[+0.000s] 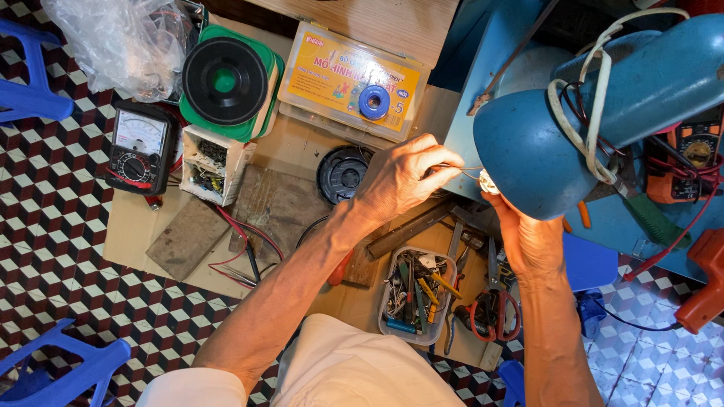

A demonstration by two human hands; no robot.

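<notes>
I pinch a thin wire (pixel 469 169) in my left hand (pixel 400 181), thumb & fingers closed tight on it; wire runs right toward the lit mouth of the blue lamp (pixel 603 113). My right hand (pixel 528 237) sits just under the lamp rim, fingers up at a small part (pixel 488 182) in the glow; can't tell how tight that grip is, lamp hides it. Below my hands: clear tub (pixel 418 298) of bits, red scissors (pixel 494 305) beside it. Further out on the cardboard: black spool (pixel 343 173), parts box (pixel 351 79) w/ blue tape roll (pixel 374 102), green reel (pixel 226 81), analog meter (pixel 138 148) at left.
</notes>
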